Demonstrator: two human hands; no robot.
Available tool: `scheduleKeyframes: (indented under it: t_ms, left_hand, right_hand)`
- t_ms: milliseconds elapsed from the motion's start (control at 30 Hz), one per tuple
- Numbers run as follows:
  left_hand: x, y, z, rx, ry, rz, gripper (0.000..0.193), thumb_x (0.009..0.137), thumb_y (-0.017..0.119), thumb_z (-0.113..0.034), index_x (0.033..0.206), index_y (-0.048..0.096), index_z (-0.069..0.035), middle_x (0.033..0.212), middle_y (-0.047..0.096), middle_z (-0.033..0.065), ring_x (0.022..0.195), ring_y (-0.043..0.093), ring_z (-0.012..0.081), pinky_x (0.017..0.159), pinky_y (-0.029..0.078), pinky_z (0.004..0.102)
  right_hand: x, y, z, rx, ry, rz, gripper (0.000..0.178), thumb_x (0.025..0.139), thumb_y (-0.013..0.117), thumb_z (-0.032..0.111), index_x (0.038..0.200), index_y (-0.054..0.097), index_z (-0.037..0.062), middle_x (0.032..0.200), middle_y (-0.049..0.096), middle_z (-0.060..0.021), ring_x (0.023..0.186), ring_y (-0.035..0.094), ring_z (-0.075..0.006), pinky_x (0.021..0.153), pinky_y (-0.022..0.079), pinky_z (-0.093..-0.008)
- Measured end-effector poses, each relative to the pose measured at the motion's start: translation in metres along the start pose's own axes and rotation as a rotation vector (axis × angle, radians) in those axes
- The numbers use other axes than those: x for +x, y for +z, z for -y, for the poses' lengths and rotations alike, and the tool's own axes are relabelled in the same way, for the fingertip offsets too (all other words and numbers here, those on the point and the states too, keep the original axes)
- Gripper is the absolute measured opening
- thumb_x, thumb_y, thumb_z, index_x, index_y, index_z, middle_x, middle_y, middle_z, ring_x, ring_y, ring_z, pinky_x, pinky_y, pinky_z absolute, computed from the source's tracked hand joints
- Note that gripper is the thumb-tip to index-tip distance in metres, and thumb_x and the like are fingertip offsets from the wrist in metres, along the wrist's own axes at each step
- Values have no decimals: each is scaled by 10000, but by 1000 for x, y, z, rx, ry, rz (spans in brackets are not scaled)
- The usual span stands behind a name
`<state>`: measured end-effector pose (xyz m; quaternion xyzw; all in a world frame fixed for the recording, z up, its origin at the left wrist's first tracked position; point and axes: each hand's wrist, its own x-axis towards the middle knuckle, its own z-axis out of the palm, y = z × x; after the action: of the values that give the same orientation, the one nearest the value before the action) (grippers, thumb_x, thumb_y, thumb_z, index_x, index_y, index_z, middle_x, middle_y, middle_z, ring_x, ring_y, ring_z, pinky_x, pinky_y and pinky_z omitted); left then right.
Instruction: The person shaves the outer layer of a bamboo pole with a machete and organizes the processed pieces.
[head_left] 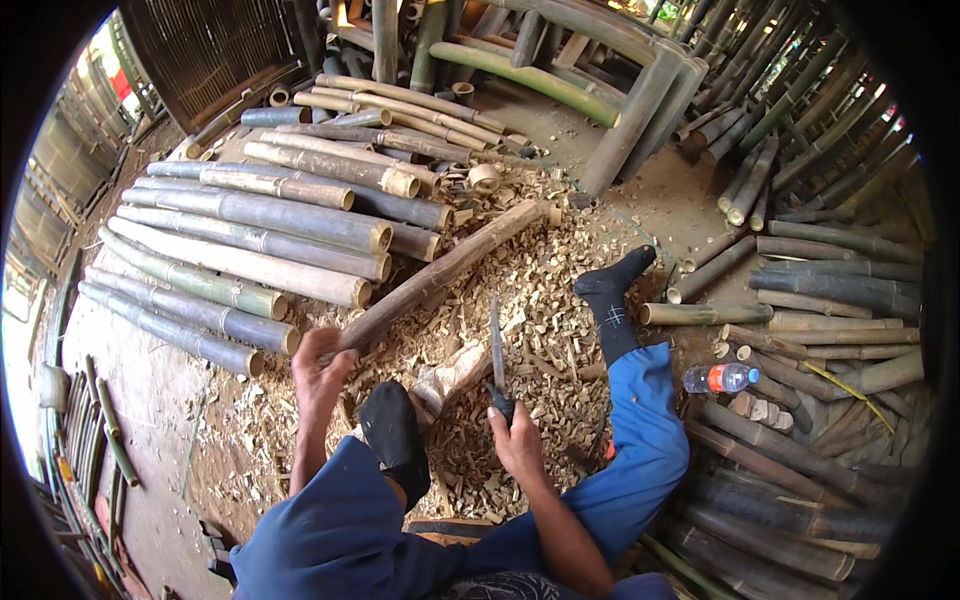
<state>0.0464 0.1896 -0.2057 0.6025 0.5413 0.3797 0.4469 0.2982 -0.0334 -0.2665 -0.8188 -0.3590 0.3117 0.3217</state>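
While the left hand [322,365] is gripping the near end of one pole [440,275], the right hand [515,440] is holding one knife [498,355]: two hands, two tools of the moment, both grips narrow! That one pole is slanting away, up and to the right, its far end resting among the chips [560,340]. Over on the right, the fist is sitting snug round the dark handle, and the single blade is pointing away from the body, well clear of the pole. Between the hands one pale block [455,375] is lying on the chips, just beside the left foot [393,425]. Two feet, two dark socks: the right foot [615,285] is sitting out beyond the knife, and two blue trouser legs [640,410] are spreading either side. Chips are carpeting the ground, far too many for counting! To the left, a bamboo stack [280,215] is showing at least ten lengths. One bamboo ring [484,178] is sitting near the pole's far end. Out right, one bottle [720,378] with one blue cap is showing beside a second pile [800,500], where one yellow strap [850,395] is trailing across lengths whose full number I'm not managing to tell.
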Motion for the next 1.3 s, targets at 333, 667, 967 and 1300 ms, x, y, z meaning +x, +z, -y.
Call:
scheduleKeyframes:
  t_ms: [333,667,967,1300]
  left_hand:
    - [6,-68,135,706,94,144,626,786,755,-46,1393,605,-55,1361,644,218,1253,608,399,1084,484,468]
    - [1,-53,114,417,8,212,640,721,828,-115,1311,620,22,1114,719,193,983,705,300,872,564,420]
    - [-31,47,-14,-267,-335,448,511,968,703,-201,1352,538,93,968,703,117,820,712,178,735,605,330]
    - [-37,61,11,-235,-293,453,283,1006,546,-92,1210,630,85,942,710,111,861,738,204,759,598,341]
  right_hand:
    - [11,22,-19,-81,42,115,516,1058,568,467,1185,542,-33,923,696,-290,838,699,-487,736,539,-560]
    - [14,20,-12,-126,59,141,622,1051,539,501,1290,513,-72,914,710,-343,882,707,-533,753,568,-580]
    - [3,0,19,171,-89,-59,525,1043,617,403,1264,547,-68,943,692,-221,837,701,-372,727,544,-459]
    - [16,-23,77,-15,-222,89,395,1127,453,432,1094,550,51,692,622,-18,534,613,-197,446,490,-379]
